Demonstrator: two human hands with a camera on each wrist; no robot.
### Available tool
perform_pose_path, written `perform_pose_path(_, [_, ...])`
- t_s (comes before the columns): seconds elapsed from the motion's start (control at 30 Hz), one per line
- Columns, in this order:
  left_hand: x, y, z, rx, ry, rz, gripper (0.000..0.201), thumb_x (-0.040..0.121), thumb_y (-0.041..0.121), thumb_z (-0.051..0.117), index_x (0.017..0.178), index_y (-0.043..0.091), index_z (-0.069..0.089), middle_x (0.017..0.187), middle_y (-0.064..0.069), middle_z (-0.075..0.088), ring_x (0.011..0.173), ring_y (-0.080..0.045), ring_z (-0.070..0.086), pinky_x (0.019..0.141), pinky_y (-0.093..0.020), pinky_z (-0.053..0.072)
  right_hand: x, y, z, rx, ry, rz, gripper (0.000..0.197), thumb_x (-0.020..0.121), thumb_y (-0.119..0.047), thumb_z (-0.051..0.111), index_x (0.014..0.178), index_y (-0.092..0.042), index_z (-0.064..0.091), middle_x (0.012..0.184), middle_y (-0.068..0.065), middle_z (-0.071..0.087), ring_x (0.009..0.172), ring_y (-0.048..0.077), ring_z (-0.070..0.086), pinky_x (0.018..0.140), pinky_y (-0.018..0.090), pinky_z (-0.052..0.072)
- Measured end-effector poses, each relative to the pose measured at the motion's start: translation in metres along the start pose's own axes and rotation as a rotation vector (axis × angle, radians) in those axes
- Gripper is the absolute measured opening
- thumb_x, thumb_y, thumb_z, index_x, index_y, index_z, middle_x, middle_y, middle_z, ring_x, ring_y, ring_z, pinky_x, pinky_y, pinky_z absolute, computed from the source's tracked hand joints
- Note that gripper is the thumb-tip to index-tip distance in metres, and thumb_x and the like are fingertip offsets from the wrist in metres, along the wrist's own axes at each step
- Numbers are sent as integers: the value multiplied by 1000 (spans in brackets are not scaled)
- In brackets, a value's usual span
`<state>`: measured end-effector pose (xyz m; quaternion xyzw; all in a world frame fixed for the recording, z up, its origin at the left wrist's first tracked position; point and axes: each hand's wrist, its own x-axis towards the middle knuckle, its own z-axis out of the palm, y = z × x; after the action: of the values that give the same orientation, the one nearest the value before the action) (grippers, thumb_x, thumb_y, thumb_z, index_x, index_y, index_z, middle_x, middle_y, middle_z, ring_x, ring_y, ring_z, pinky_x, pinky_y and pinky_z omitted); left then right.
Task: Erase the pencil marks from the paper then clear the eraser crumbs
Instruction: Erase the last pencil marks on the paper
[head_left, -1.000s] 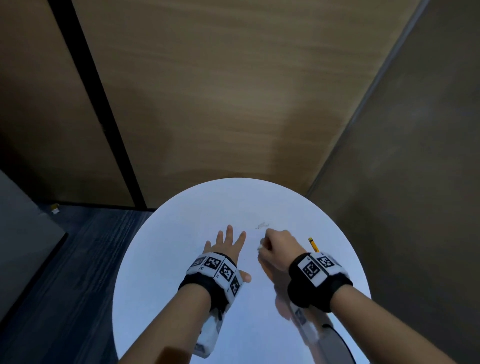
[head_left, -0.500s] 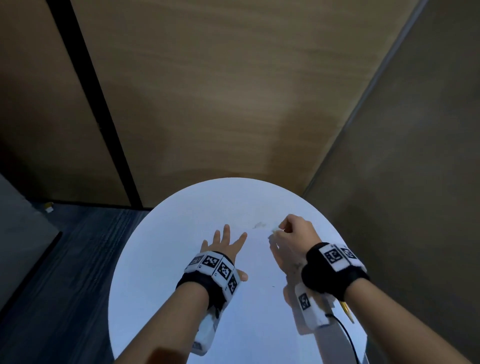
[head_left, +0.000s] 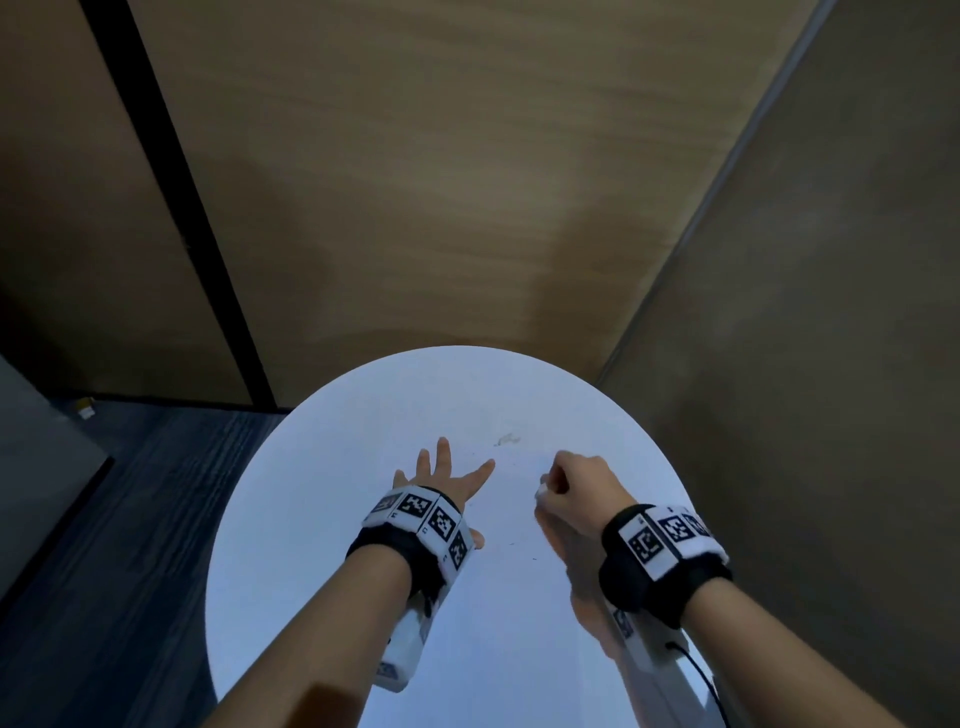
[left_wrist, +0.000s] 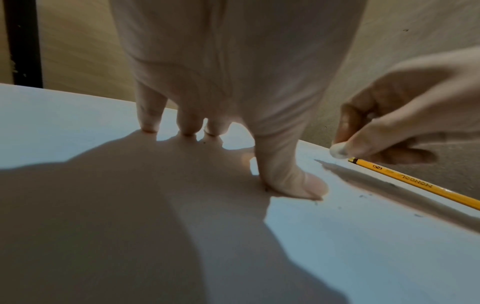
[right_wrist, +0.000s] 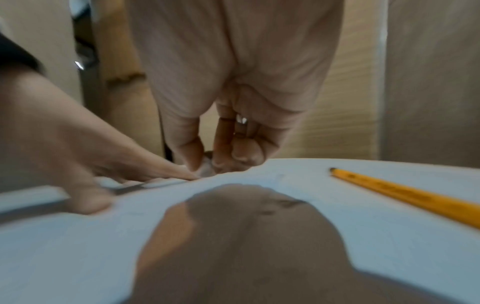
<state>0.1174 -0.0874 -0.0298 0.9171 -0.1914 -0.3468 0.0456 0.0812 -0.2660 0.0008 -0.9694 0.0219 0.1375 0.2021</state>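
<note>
A grey pencil smudge (head_left: 506, 439) shows on the white surface just beyond both hands; I cannot tell the paper's edges from the round table top (head_left: 322, 467). My left hand (head_left: 441, 478) lies flat with fingers spread, pressing the surface; its fingertips (left_wrist: 149, 125) touch down. To its right, my right hand (head_left: 576, 488) is curled and pinches a small white eraser (head_left: 541, 489) between thumb and fingers, just above the surface. The eraser (left_wrist: 337, 151) tip looks grey and worn. A few dark crumbs (head_left: 535, 559) lie between the hands.
A yellow pencil (left_wrist: 415, 182) lies on the table to the right of my right hand, also clear as the pencil (right_wrist: 405, 195) in the right wrist view. Wood-panelled walls stand close behind and to the right of the table. Dark floor lies left.
My right hand swung the eraser out to the right and away, then came back nearer to me. My left hand has stayed flat in place.
</note>
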Motion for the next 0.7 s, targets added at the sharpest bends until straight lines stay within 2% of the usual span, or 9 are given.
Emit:
perform_pose_path(0.07, [0,-1,0,4,2,-3,96,85,49,64,148,43,-9,152,-17,-29,142,-41,-17,111,-60,2,-12,-10,10,28,-96,-80,26,82,-21,58,65,-23,38,72,-6,51,70,13,48,58,22,37])
perform_pose_path(0.13, [2,-1,1,3,6,6,97,85,50,64,148,43,-9,152,-17,-29,142,-42,-17,111,-60,2,-20,-11,20,21,-153,-107,24,83,-21,57,67,-22,39,72,-8,50,69,14,49,57,21,37])
perform_pose_path(0.27, [2,-3,3,-1,20,2,97,85,49,63,148,41,-9,153,-16,-28,142,-41,-16,111,-60,2,-10,1,18,34,-10,23,17,90,-25,52,78,-17,43,91,7,60,82,22,55,67,27,42])
perform_pose_path(0.37, [-2,-6,2,-50,47,-4,96,85,50,63,151,35,-6,155,-11,-24,144,-35,-13,114,-55,2,-9,5,12,218,83,122,19,90,-24,56,78,-13,47,83,4,57,77,18,51,65,27,38])
perform_pose_path(0.43, [-9,-12,0,-188,112,-10,84,91,39,60,152,29,3,158,-6,-14,146,-28,-4,116,-45,7,-12,9,7,378,107,187,28,89,-22,60,66,-15,45,69,-1,50,67,14,48,57,24,35])
perform_pose_path(0.53, [-21,-26,1,-483,354,-97,61,95,16,55,149,24,28,158,-2,17,142,-21,26,113,-29,25,-17,15,4,497,96,262,40,87,-19,62,54,-14,40,55,-1,42,55,14,45,54,24,35])
perform_pose_path(0.6, [-31,-38,5,-536,482,-215,53,95,11,52,144,23,37,152,-1,34,135,-21,39,109,-32,34,-22,18,4,528,99,300,45,86,-18,64,51,-14,36,50,-1,38,52,18,43,57,25,36])
perform_pose_path(0.63, [-36,-42,8,-511,501,-272,52,95,12,51,144,23,38,149,-2,38,132,-22,42,106,-33,37,-24,20,5,546,92,320,46,86,-19,65,51,-15,36,50,0,38,52,19,43,59,26,37])
perform_pose_path(0.7, [-46,-47,13,-395,443,-378,52,95,18,50,145,20,33,145,-7,40,127,-26,45,101,-34,41,-31,21,7,583,71,344,43,85,-20,66,53,-14,39,52,1,40,55,20,43,63,27,39])
